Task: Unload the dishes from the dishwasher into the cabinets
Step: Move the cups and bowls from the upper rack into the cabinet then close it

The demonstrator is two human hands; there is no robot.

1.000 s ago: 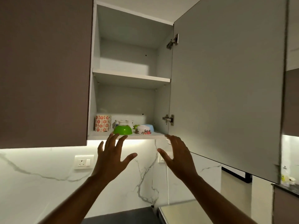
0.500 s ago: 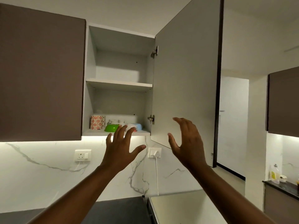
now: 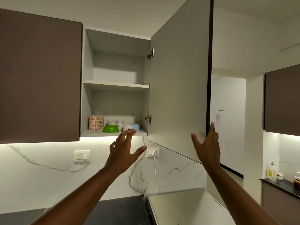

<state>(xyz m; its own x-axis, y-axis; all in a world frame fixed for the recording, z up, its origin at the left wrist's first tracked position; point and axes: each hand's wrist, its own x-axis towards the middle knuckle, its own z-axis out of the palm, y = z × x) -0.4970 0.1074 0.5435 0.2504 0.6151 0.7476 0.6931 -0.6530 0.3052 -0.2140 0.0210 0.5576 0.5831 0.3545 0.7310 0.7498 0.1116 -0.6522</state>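
Upper shelf [image 3: 116, 86] bare, lower shelf [image 3: 112, 133] front crowded — bowls [image 3: 110, 128], open door [image 3: 178, 88] rightward

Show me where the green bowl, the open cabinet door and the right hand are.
green bowl [image 3: 110, 129]: head view, on its outer side wall.
open cabinet door [image 3: 178, 82]: head view, on its grey inner face.
right hand [image 3: 207, 149]: head view, on the middle of the hand.

The cabinet door [image 3: 178, 88] stands open, the right hand [image 3: 207, 147] spread at its free lower edge. The left hand [image 3: 124, 151] is raised empty below the lower shelf [image 3: 97, 133], where a green bowl [image 3: 110, 128], floral bowl [image 3: 128, 127] and patterned box [image 3: 95, 123] sit near the front edge.
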